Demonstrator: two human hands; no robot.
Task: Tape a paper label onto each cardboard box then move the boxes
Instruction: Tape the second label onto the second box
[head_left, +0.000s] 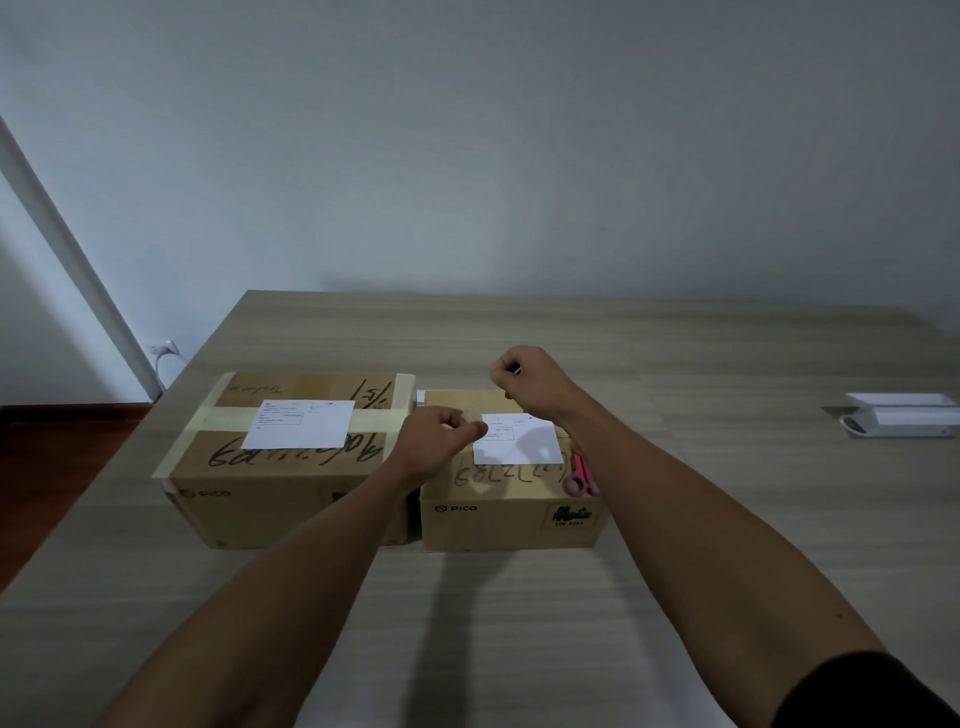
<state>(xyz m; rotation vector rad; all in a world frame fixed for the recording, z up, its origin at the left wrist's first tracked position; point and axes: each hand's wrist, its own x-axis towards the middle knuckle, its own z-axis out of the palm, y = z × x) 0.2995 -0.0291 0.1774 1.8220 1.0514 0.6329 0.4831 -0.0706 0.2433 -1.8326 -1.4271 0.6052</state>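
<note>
You are at the taping step on the right box (511, 499); its label (517, 439) lies flat on top, while the left box (283, 462) has a label too; your left hand (441, 431) and right hand (524, 376) are both curled, seemingly pinching a tape strip, which I cannot see clearly; next, I think, lower it straight over the label's edge.

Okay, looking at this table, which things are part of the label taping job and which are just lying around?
Part of the job:
left box
its label
right box
its label
tape strip between left hand and right hand
pink scissors

Just lying about:
white device at the table's far right
wall plug
</note>
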